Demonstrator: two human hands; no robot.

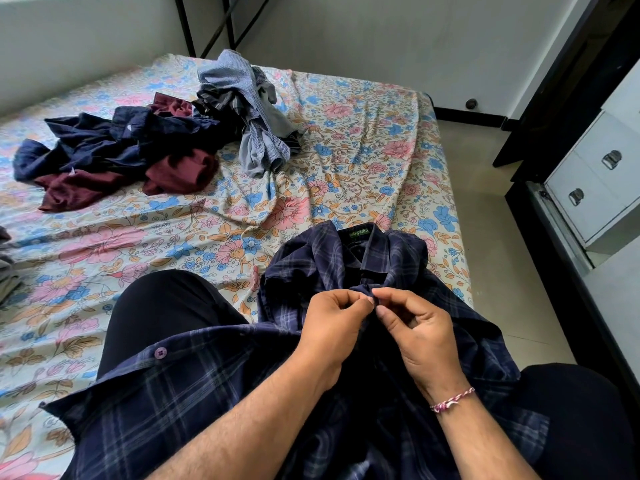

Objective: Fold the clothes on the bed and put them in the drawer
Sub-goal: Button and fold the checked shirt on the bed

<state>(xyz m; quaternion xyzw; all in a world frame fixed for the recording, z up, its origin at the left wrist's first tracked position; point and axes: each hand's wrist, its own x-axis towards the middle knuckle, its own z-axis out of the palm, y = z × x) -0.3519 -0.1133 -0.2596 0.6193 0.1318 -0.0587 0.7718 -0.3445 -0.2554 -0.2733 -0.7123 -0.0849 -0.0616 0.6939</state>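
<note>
A dark blue plaid shirt [194, 386] lies across my lap and the near edge of the bed [346, 140], collar and green label pointing away from me. My left hand [332, 327] and my right hand [419, 334] meet just below the collar, each pinching the shirt's front placket between thumb and fingertips. A purple button shows on the shirt's left part. Further back on the floral sheet lies a heap of navy and maroon clothes [114, 150], and beside it a crumpled pile of light blue and grey clothes [249, 109].
White drawers [595, 181] with metal cup handles stand in a dark cabinet at the right, across a strip of tiled floor [491, 237]. Grey cloth shows at the bed's left edge [5, 268]. A black metal frame stands behind the bed.
</note>
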